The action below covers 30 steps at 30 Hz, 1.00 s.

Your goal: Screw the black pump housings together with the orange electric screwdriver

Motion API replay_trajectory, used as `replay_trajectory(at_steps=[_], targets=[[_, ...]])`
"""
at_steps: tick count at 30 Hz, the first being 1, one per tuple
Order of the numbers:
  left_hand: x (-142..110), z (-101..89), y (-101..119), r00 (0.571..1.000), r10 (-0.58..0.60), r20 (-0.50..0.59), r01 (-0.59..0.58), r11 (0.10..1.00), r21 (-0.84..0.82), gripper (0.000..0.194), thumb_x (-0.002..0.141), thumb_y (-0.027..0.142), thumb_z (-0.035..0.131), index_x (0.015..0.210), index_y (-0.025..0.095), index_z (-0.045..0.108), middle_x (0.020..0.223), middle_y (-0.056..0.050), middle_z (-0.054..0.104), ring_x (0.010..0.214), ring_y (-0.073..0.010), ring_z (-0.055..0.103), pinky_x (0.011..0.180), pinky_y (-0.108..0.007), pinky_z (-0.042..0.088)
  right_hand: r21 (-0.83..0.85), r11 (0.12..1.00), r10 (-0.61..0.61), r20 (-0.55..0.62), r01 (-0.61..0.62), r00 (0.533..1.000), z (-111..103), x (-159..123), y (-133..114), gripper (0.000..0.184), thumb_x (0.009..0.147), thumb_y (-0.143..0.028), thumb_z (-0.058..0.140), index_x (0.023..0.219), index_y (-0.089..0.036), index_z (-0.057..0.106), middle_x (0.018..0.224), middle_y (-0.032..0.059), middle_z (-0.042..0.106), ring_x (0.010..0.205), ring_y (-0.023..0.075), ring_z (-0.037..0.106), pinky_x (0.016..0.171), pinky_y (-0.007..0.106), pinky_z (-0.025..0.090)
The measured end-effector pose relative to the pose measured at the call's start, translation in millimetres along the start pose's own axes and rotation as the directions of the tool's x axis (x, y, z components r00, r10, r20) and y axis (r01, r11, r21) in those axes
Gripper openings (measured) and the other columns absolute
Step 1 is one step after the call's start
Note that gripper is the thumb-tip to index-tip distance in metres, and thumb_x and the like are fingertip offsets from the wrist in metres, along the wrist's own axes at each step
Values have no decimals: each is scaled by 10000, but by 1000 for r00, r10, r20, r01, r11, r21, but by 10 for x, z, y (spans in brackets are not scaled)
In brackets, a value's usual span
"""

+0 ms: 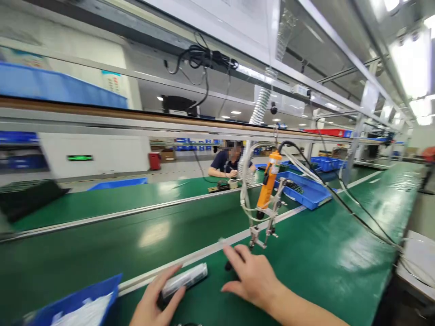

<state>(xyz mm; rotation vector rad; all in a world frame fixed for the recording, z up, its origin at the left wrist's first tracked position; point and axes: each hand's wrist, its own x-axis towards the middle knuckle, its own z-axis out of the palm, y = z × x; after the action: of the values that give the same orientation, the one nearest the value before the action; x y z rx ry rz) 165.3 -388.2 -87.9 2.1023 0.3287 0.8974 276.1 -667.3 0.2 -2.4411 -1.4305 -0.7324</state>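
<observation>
My left hand [158, 296] is at the lower middle, its thumb and fingers around a short silvery-white tube with a dark end [190, 277]. The tube lies at a slant, low over the green bench; what kind of tube it is I cannot make out. To its right, my right hand [253, 276] reaches forward with fingers stretched and thumb apart. A small dark object [229, 266] shows just beneath its fingers, partly hidden. Beyond that hand hangs an orange electric screwdriver [268, 181] in a metal fixture, with pale tubing looped around it.
A blue bin [115, 290] holding white pieces stands at the lower left. Another blue tray [306, 194] with dark parts lies behind the screwdriver. Black cables [356, 217] run down the right side. Across the bench sits a person [220, 163]. A shelf rail [204, 124] crosses above.
</observation>
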Motion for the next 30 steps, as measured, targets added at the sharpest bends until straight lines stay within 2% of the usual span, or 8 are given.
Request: replay_trajectory(at_steps=[2,5,11,13,16,19,23,30], targets=[[-57,-105,291,997,51,-51,-52,998,-35,557,900,666,624,1278,266,711,1507,-116,593,1438,-395,510,1244,-653,350,-100,984,161,136,-148,978,-98,-2,60,1360,601,-566,1022,1673,-180,279,1487,238,553,860,345,770,636,381,617],[-177,-125,607,965,182,190,-111,937,-331,583,970,685,538,1317,241,682,1397,-148,661,1317,-351,607,1187,-541,439,-144,972,215,235,-185,948,-69,-5,111,1231,780,-419,950,1705,-196,169,1545,239,498,831,347,769,685,434,644],[-364,118,767,697,185,693,445,646,-620,773,978,793,393,1225,129,703,734,-117,756,605,-206,669,615,-291,502,96,980,143,258,-173,955,57,-55,165,1118,941,-200,720,1696,-301,-99,1421,142,602,882,347,745,745,473,614],[-346,140,734,769,109,630,428,645,-633,633,972,708,541,1161,133,727,781,-109,760,671,-205,688,676,-297,522,289,942,99,251,-172,963,58,-73,167,1155,894,-175,734,1689,-361,-83,1429,103,609,997,353,728,849,477,587],[-279,89,671,891,49,450,279,724,-631,623,780,452,897,1323,246,669,1312,-119,692,1293,-299,602,1123,-413,453,586,764,101,305,-270,947,62,-100,107,1184,794,-198,808,1686,-390,53,1380,75,646,921,273,718,870,412,549],[-250,39,652,812,74,580,385,679,-625,1113,623,304,1004,1558,426,412,1641,-84,382,1560,-346,313,1282,-537,242,790,417,120,443,-450,889,129,-128,-10,1208,740,-263,864,1674,-371,105,1326,72,643,658,124,599,693,304,505],[-288,83,700,706,152,692,506,575,-643,1234,572,292,1031,1596,419,354,1601,-124,405,1509,-372,403,1268,-573,245,877,84,60,469,-472,881,328,-132,-123,1123,782,-313,842,1652,-317,132,1278,69,645,661,90,534,659,269,454],[-300,185,753,818,46,573,435,602,-670,1141,568,261,1018,1544,362,435,1605,-118,414,1533,-355,358,1279,-527,268,879,-57,179,476,-474,861,630,-25,-96,1044,833,-517,833,1609,-266,182,1360,151,586,674,101,568,680,316,513]])
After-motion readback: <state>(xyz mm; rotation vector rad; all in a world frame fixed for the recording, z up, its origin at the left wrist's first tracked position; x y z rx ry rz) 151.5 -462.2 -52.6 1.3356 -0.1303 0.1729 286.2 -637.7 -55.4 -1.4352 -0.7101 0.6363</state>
